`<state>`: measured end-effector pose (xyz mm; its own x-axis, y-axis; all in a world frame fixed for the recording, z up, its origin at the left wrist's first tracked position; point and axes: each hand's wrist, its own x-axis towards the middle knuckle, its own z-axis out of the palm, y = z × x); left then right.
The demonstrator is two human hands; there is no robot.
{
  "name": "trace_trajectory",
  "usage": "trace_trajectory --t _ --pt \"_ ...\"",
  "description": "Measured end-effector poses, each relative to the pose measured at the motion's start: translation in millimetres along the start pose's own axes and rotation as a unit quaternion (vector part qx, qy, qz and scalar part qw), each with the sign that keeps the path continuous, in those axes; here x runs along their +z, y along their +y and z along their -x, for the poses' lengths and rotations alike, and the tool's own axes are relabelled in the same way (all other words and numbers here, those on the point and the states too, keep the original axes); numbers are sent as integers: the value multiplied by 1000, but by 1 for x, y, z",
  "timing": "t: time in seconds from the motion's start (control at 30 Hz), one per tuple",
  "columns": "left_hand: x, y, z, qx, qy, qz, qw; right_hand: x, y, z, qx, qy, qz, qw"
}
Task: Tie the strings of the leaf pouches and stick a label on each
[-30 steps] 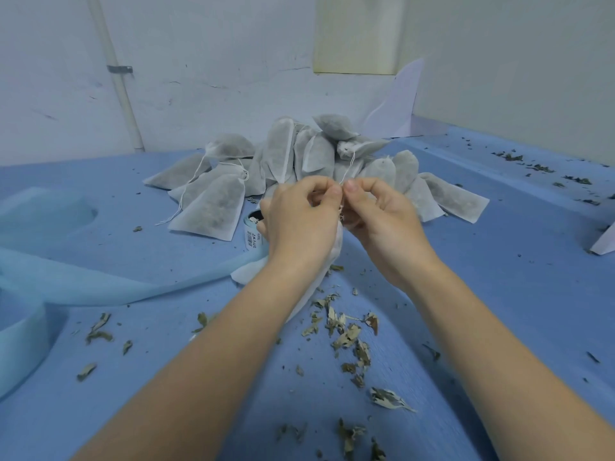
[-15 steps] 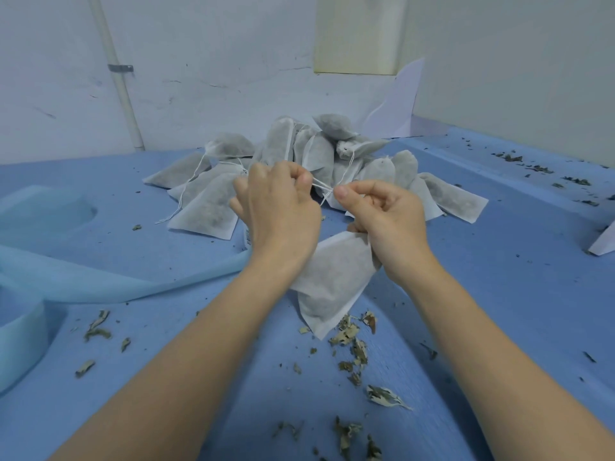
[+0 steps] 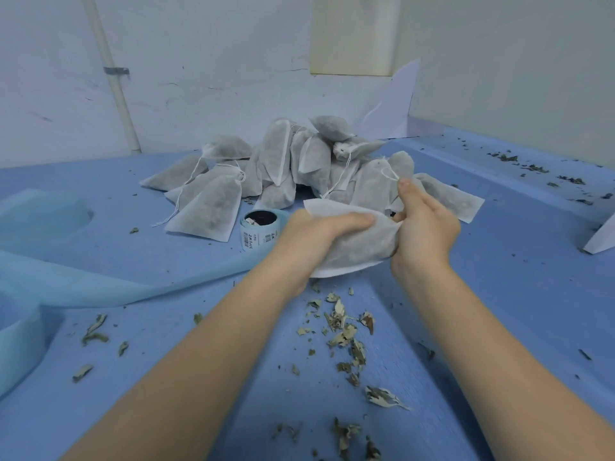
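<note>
Both my forearms reach forward over the blue bench [image 3: 499, 294], and between them I hold one leaf pouch [image 3: 362, 241] just above its surface. My left hand [image 3: 319, 234] comes in from the side with the thumb laid along the pouch's upper edge and the fingers curled beneath, so the flat end of the pouch sits in that grip. My right hand [image 3: 424, 227] closes round the other end, thumb pointing up and away from me, fingers wrapped over the gathered neck. A loop of white string [image 3: 387, 173] shows just above that thumb, but I cannot tell whether it belongs to my pouch or to one in the heap of pouches [image 3: 286, 164] directly behind.

The fingers of both hands are mostly hidden under the pouch, and its neck is covered by my right palm. The roll of labels [image 3: 256, 231] stands just left of my left hand, print too small to read. Dry leaf scraps [image 3: 346, 331] lie scattered below the pouch. A pale blue cloth [image 3: 83, 281] runs off the left edge, cut by the frame.
</note>
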<state>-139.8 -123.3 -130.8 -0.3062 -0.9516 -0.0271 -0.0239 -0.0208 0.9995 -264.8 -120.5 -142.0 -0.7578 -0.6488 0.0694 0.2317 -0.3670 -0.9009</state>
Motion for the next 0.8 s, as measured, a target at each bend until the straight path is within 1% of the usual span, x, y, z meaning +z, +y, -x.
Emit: trace_trajectory --t 0.07,0.13,0.27,0.37,0.43,0.5,0.67,0.73,0.8 --pt "1 -5 -1 -5 26 7 1000 0 3 -2 -1 2 11 1000" --pt "-1 -9 -3 -13 41 33 999 -1 5 -2 5 -21 27 999" --pt "-4 -11 -6 -28 77 31 996 -1 3 -3 -32 -101 97 990" --pt "-7 -10 -9 -34 101 53 993 -3 -1 -3 -41 -197 108 974" --pt "-9 -10 -10 -38 100 68 992 -6 -4 -1 -34 -275 112 954" --pt "-11 -11 -13 -54 96 80 991 -9 -7 -1 -32 -326 120 937" --pt "-15 -8 -18 -110 89 145 979 -13 -11 -2 -68 -389 203 896" --pt "-17 -6 -17 -100 62 167 979 -14 -10 -3 -86 -400 217 886" --pt "-18 -6 -15 -73 39 136 987 -14 -9 -5 -104 -407 215 882"
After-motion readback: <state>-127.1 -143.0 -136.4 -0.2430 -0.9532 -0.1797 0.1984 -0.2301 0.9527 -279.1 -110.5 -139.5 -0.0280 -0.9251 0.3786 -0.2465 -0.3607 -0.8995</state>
